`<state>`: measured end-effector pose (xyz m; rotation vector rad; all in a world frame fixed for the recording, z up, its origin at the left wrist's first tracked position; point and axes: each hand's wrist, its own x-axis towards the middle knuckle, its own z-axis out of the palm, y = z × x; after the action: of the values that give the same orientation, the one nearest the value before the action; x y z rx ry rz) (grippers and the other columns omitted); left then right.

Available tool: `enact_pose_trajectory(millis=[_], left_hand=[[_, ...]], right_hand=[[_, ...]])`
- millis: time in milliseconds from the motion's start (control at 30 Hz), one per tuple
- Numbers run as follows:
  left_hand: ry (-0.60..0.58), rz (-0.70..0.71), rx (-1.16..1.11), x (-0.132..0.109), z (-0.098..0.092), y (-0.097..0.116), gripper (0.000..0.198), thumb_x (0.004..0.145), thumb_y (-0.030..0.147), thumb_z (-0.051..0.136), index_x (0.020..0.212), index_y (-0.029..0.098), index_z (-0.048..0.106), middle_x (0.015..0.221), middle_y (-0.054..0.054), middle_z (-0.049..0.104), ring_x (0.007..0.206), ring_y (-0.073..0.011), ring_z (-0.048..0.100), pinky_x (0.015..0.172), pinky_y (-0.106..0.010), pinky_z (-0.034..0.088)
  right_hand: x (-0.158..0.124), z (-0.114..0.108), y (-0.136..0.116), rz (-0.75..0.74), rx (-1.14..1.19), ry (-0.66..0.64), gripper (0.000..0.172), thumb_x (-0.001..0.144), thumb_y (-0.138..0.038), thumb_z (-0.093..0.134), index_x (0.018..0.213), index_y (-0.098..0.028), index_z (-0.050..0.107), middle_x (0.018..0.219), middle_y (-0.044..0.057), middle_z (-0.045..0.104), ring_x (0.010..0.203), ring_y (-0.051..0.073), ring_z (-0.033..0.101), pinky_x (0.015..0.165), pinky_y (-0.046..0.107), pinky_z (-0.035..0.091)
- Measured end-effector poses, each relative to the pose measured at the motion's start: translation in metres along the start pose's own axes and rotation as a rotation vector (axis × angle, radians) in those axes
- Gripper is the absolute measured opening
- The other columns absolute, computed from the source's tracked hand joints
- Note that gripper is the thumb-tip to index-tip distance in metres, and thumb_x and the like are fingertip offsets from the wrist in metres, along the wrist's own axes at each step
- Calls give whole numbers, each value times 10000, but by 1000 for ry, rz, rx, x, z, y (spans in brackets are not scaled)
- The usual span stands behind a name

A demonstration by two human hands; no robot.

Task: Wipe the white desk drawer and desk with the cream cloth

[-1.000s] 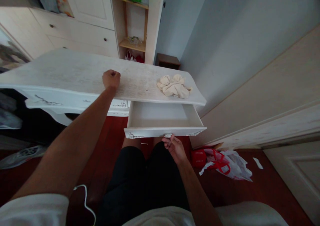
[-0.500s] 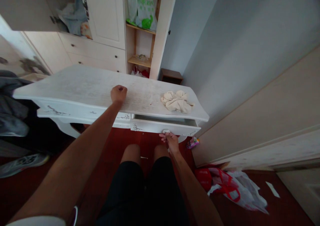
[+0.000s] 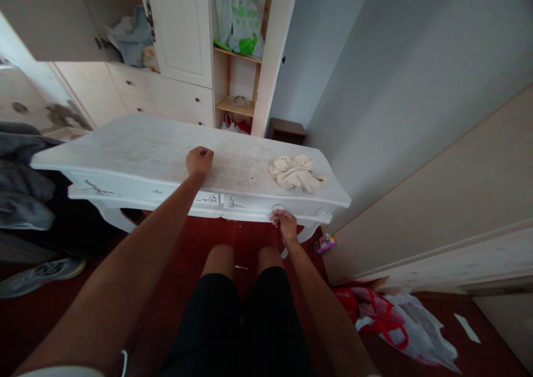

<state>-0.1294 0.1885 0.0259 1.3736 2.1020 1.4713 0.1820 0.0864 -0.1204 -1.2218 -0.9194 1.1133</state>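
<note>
A: State the clearances at the right grip (image 3: 286, 224).

B: The front edge of the table (image 3: 150, 141) runs just beyond the right grip. On the near side, open floor (image 3: 245, 239) lies between that grip and the knees (image 3: 222, 259). Well to its right, a pale panel (image 3: 408, 199) bounds the space.

A: State of both grips?

B: Right grip: fingers curled, tips at the knob (image 3: 277, 207); whether they clamp it cannot be determined. Left grip (image 3: 200, 160): rolled into a loose fist over the table top, ahead and left of the right grip.

A: Describe the drawer (image 3: 254, 204).

B: It sits directly ahead of the right grip, housed in the table, its front roughly in line with the neighbouring front. Finish: white, with dark-tinted relief ornament on either side of the knob.

A: List surroundings and obstructions.

B: A crumpled cream cloth (image 3: 296, 174) lies on the table, beyond the right grip and slightly right. A pink box (image 3: 325, 243) is on the floor to its right; bags (image 3: 425, 327) lie farther right. The left forearm (image 3: 162, 221) crosses the table's front edge, left of the right grip, covering part of it.
</note>
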Motion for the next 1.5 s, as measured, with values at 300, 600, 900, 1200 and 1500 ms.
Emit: enact_pose_trajectory(millis=[300, 600, 900, 1200, 1500], left_hand=[[11, 0, -1, 0, -1, 1, 193, 772, 251, 559, 802, 143, 716, 803, -82, 705, 806, -224, 640, 730, -304, 452], [18, 6, -9, -2, -3, 3, 132, 781, 236, 560, 745, 173, 669, 774, -68, 695, 795, -217, 637, 752, -304, 455], [19, -10, -25, -1, -2, 1, 198, 778, 251, 553, 808, 139, 713, 795, -72, 704, 793, -208, 641, 726, -288, 450], [0, 5, 1, -2, -3, 1, 194, 779, 255, 548, 806, 150, 708, 839, -86, 729, 828, -219, 651, 748, -293, 463], [-14, 17, 32, -2, -6, 0, 170, 776, 277, 552, 773, 168, 682, 832, -95, 732, 829, -228, 657, 748, -305, 453]], right_hand=[[4, -3, -15, 111, 236, 161, 368, 517, -260, 940, 743, -177, 661, 702, 25, 754, 679, 170, 722, 646, 269, 612], [10, 0, -25, 326, 491, 117, 289, 566, 12, 826, 655, -183, 632, 699, 20, 743, 709, 141, 726, 736, 215, 641], [17, -13, -42, 333, 338, 131, 326, 514, 28, 771, 628, -199, 566, 606, -27, 683, 534, 85, 596, 408, 133, 428], [15, -62, -87, 31, 211, 151, 335, 513, -131, 807, 766, -222, 607, 617, -49, 636, 532, 109, 562, 459, 224, 443], [94, -93, -176, -401, 56, 240, 268, 602, -268, 782, 798, -204, 611, 643, -54, 591, 543, 88, 539, 516, 216, 460]])
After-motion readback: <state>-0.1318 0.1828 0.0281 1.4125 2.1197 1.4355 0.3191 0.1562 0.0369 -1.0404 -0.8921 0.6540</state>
